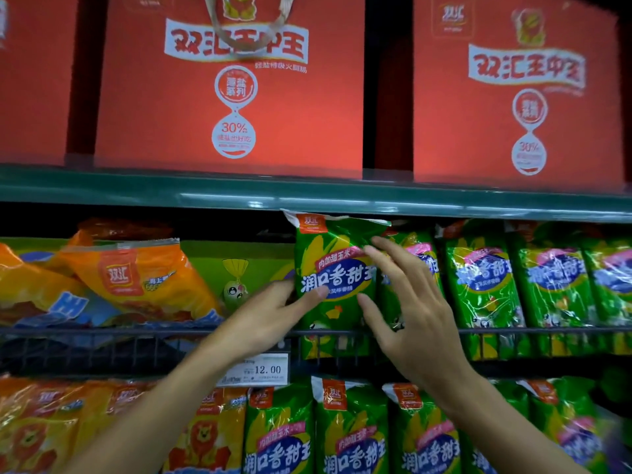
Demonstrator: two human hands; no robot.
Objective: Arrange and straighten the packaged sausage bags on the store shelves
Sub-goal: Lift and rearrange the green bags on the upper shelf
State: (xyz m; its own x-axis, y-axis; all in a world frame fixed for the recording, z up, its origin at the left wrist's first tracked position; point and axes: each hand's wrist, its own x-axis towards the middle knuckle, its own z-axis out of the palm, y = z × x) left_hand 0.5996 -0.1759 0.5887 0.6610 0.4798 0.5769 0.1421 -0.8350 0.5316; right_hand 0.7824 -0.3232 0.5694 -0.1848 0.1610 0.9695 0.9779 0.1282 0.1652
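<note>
Gripping: L hand [263, 314] is pinching left edge of green sausage bag [333, 268], thumb on front | R hand [408, 314] is lying w/ fingers spread, straight, on bag's right side | bag is standing upright, mid shelf, behind wire rail [102, 331], leftmost of green row [513, 285] | orange bags [136, 278] are leaning at left.

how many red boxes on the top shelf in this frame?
3. One cut off at the left edge, one in the centre, one on the right. All stand on the top shelf; more may lie outside the frame.
</note>
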